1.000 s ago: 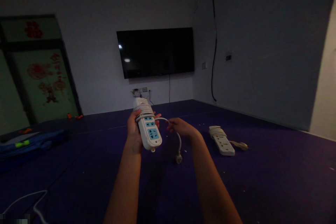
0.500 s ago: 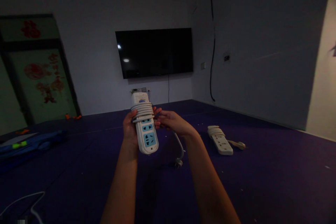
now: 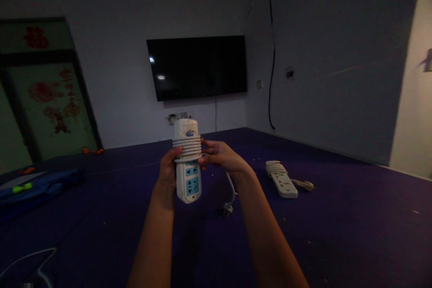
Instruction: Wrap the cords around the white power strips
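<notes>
Floor [image 3: 351, 229] dark purple, dim room. Black flat-screen TV [image 3: 199, 68] on far wall. White power strip with light-blue sockets [image 3: 192, 170] held up off floor, roughly upright, switch end on top, between both hands. Second white power strip [image 3: 285, 185] on floor to the right, own cord wrapped. Left hand [image 3: 168, 168] grasping left edge, thumb on front. Right hand [image 3: 222, 156] pinching right edge by lowest coil of grey-white cord [image 3: 187, 146]. Plug [image 3: 228, 209] dangling below right hand, floor contact unclear
</notes>
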`<state>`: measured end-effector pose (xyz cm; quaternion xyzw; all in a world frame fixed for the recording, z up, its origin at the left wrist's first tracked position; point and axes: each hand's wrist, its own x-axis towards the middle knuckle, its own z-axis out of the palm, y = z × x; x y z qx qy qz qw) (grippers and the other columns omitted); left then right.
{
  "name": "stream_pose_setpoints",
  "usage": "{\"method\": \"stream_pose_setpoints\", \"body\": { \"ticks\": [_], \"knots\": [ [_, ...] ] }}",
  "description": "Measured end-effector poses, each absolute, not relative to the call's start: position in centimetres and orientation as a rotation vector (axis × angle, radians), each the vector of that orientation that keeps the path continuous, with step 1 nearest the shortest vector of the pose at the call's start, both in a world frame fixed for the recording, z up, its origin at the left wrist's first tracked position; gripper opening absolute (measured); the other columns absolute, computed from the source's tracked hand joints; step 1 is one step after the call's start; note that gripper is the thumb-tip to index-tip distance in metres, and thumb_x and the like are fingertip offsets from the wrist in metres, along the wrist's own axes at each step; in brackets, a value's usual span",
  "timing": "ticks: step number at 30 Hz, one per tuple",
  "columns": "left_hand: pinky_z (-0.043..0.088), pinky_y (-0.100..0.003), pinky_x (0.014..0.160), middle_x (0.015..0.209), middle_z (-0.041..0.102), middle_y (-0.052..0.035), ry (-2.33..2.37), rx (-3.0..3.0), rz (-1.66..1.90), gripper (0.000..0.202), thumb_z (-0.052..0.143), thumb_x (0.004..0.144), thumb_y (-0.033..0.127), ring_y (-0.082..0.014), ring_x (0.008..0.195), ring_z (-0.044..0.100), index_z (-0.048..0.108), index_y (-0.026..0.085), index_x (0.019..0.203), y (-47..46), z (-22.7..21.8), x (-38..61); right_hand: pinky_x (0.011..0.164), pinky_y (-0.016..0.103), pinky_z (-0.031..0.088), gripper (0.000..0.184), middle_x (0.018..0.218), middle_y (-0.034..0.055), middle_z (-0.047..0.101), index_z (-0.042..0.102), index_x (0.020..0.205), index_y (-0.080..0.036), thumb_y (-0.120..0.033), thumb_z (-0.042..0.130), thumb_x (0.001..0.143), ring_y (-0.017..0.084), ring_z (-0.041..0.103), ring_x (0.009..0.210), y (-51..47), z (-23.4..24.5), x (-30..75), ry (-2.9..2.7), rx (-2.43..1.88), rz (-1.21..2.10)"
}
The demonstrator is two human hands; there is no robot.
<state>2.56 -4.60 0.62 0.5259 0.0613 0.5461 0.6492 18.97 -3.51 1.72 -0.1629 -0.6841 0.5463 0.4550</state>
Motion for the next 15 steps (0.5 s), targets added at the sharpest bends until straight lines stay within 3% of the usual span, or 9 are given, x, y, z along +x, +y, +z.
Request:
{"method": "stream_pose_setpoints", "body": {
  "ticks": [4,9,12,15],
  "knots": [
    [0.057,-0.04,0.075,0.086,0.074,-0.0092,0.267,1.172,1.275,0.043,0.061,0.074,0.039,-0.0246,0.076,0.07,0.063,0.013,0.109,-4.1,0.5,2.2,0.051,0.024,0.048,0.069,0.082,0.0038,0.072,0.058,0.122,-0.017,-0.016,0.078,0.056,0.013,0.061,0.061,-3.5,1.8,18.8,-1.571,-0.454,1.313],
    [0.054,-0.035,0.078,0.093,0.073,-0.0106,0.439,1.183,1.382,0.043,0.065,0.076,0.045,-0.0247,0.086,0.069,0.066,0.013,0.104,-3.6,0.5,2.9,0.065,0.028,0.055,0.07,0.09,0.009,0.073,0.063,0.113,-0.01,-0.014,0.082,0.046,0.016,0.067,0.072,-2.6,1.7,18.7,-1.36,-0.556,1.157],
    [0.052,-0.028,0.067,0.088,0.073,-0.0093,0.582,1.205,1.497,0.041,0.069,0.073,0.046,-0.0202,0.076,0.069,0.068,0.014,0.099,-3.0,0.2,3.5,0.073,0.03,0.055,0.07,0.096,0.0139,0.072,0.064,0.109,-0.006,-0.016,0.084,0.043,0.021,0.069,0.085,-1.6,1.4,18.5,-1.282,-0.607,0.976],
    [0.048,-0.025,0.056,0.08,0.072,-0.0079,0.773,1.179,1.627,0.046,0.069,0.069,0.055,-0.0181,0.067,0.067,0.069,0.015,0.091,-2.5,0.0,4.3,0.077,0.033,0.055,0.065,0.099,0.014,0.072,0.065,0.11,-0.009,-0.022,0.083,0.049,0.024,0.069,0.089,-0.9,0.8,17.7,-1.283,-0.714,0.722]
  ]
}}
